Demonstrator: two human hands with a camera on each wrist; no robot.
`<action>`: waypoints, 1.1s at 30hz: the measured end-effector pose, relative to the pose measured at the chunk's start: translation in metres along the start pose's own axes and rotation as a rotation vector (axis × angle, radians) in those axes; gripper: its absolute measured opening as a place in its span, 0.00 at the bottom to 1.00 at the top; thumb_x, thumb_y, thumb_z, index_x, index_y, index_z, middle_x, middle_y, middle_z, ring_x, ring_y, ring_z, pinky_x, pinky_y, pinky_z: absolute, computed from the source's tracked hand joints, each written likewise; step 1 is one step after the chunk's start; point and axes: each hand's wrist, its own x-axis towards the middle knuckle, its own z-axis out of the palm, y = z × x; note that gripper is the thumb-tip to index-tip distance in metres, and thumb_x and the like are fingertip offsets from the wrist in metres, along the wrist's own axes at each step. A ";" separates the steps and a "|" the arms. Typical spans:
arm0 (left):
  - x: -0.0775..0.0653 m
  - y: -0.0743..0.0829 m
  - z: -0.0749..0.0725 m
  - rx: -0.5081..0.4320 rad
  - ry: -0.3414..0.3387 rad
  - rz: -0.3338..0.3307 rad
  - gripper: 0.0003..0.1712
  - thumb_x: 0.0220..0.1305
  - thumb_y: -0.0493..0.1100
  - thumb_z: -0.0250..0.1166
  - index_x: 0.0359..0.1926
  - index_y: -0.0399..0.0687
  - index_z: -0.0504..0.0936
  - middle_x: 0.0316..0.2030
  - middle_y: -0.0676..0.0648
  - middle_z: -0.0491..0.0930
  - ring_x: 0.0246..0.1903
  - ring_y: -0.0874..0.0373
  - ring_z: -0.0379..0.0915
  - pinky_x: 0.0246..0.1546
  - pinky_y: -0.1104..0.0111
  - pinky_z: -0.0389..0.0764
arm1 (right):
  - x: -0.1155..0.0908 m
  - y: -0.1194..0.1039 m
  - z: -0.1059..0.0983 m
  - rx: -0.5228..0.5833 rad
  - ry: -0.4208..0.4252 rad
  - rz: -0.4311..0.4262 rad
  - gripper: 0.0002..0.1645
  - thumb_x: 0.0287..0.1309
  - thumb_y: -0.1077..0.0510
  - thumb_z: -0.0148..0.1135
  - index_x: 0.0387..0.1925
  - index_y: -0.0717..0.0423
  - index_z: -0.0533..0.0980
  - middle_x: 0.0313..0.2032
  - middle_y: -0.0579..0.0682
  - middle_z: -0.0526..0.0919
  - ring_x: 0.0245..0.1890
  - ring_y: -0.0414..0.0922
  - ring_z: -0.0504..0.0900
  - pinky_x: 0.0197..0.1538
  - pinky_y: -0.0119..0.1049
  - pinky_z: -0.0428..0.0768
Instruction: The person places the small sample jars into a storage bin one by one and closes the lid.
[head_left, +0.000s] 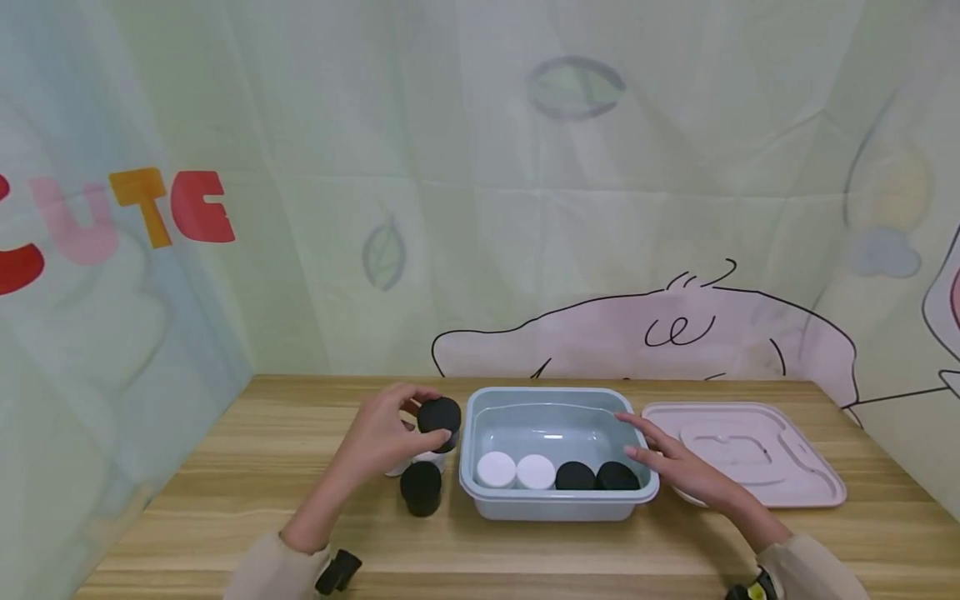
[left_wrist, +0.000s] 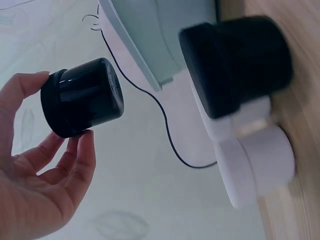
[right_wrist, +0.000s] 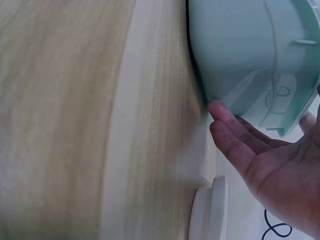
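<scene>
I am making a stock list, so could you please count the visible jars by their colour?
Black jars: 4 (2 in the tub, 1 in the left hand, 1 on the table)
White jars: 4 (2 in the tub, 2 on the table)
Total: 8 jars

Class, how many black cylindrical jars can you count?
4: one black cylindrical jar in the left grip, one standing on the brown wooden table, two inside the pale-blue rectangular plastic tub.

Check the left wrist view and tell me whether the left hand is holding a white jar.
No, the left hand grips a black lidded jar between its thumb and fingers.
</scene>
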 end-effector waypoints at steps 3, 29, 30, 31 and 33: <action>0.006 0.007 0.011 -0.030 -0.010 0.028 0.22 0.41 0.41 0.73 0.41 0.42 0.81 0.37 0.47 0.80 0.34 0.55 0.75 0.31 0.69 0.76 | 0.000 0.000 0.000 -0.002 -0.001 -0.002 0.34 0.65 0.46 0.45 0.68 0.49 0.51 0.68 0.65 0.42 0.63 0.70 0.49 0.55 0.68 0.56; 0.038 0.065 0.099 -0.102 -0.193 0.123 0.24 0.47 0.45 0.71 0.47 0.43 0.80 0.44 0.46 0.79 0.40 0.54 0.75 0.36 0.71 0.75 | 0.000 0.001 0.000 0.006 0.002 -0.008 0.33 0.65 0.47 0.44 0.68 0.48 0.51 0.68 0.64 0.43 0.64 0.70 0.48 0.56 0.69 0.51; 0.039 0.067 0.101 -0.096 -0.198 0.120 0.24 0.48 0.45 0.71 0.47 0.43 0.80 0.44 0.47 0.79 0.40 0.54 0.75 0.36 0.71 0.75 | 0.000 0.001 0.000 0.010 0.000 -0.010 0.33 0.66 0.47 0.44 0.68 0.48 0.51 0.68 0.64 0.43 0.64 0.70 0.48 0.56 0.69 0.51; 0.040 0.070 0.105 -0.092 -0.204 0.121 0.24 0.48 0.46 0.71 0.47 0.44 0.80 0.44 0.47 0.79 0.41 0.55 0.75 0.36 0.71 0.75 | 0.000 0.001 -0.001 0.014 -0.003 -0.013 0.32 0.66 0.47 0.44 0.68 0.48 0.51 0.68 0.64 0.43 0.64 0.70 0.48 0.56 0.69 0.52; 0.041 0.074 0.110 -0.077 -0.213 0.128 0.24 0.48 0.46 0.70 0.48 0.44 0.80 0.44 0.47 0.78 0.41 0.56 0.75 0.37 0.72 0.74 | 0.000 0.001 -0.001 0.020 -0.008 -0.024 0.32 0.66 0.48 0.44 0.68 0.48 0.51 0.68 0.64 0.44 0.63 0.70 0.49 0.56 0.68 0.52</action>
